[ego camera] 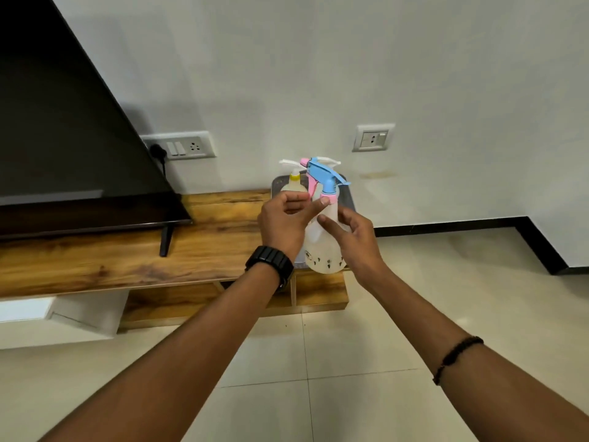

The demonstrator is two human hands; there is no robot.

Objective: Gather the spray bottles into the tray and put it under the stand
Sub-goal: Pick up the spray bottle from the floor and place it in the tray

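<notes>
A clear spray bottle (pixel 323 250) with a blue head and pink collar stands at the near right corner of the grey tray (pixel 348 199), at the right end of the wooden stand (pixel 134 260). My right hand (pixel 357 240) wraps its shoulder, thumb in front and fingers on the right side. My left hand (pixel 282 221) has its fingers curled, and its thumb tip touches the pink collar. Behind them in the tray are a yellow-capped bottle (pixel 294 181) and a pink-headed spray bottle (pixel 309 180), partly hidden.
A large black TV (pixel 63 138) stands on the left of the wooden stand, its foot (pixel 165 240) near the middle. Open shelves (pixel 318 288) lie under the stand top. Wall sockets (pixel 188 146) sit behind. Tiled floor spreads to the right.
</notes>
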